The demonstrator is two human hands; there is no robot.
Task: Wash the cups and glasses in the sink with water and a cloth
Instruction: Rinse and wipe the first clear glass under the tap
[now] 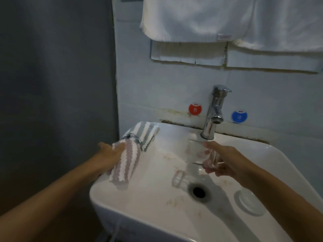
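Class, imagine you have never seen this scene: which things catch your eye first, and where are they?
Two bare arms reach into a white ceramic sink. The left hand grips a pink-and-white striped cloth at the sink's left rim, while the right hand holds a clear drinking glass under the chrome tap. Red and blue round stickers flank the tap.
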